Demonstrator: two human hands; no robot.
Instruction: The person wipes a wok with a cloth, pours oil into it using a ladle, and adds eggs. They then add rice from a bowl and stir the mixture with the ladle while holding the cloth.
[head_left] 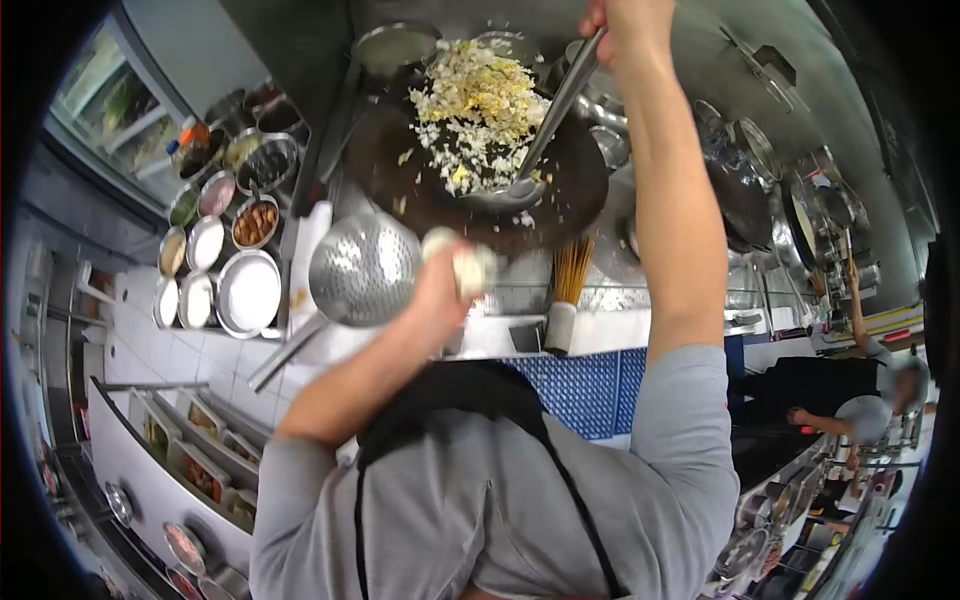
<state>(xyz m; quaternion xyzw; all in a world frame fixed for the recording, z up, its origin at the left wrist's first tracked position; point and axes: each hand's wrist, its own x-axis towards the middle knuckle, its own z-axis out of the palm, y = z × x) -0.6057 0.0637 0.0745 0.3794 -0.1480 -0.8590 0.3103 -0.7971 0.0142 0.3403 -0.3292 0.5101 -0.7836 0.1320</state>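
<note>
Grasps the ladle high on its handle with the right grip, fingers closed round the metal, partly cut off by the top edge of the view. Clutches a pale bundle in the left grip; cannot tell through the blur whether cloth or something else, nor how firmly squeezed.

Would expect the ladle to be hard and stiff, fairly light when unloaded, but perhaps bowl-heavy once filled; probably best held near the handle's top, well away from the wok. Would judge the bundle soft and light if cloth, and suited to a whole-palm hold. Would take the rice as loose, light and easily scattered, better scooped than pinched.

Find the ladle's bowl down and to the left of the right grip, nearer the body, inside the wok at the rice's near edge. Find the rice left of the right grip and beyond the left grip, heaped up the wok's far side. Notice the strainer just left of the left grip, and the brush to its right, apart.
</note>
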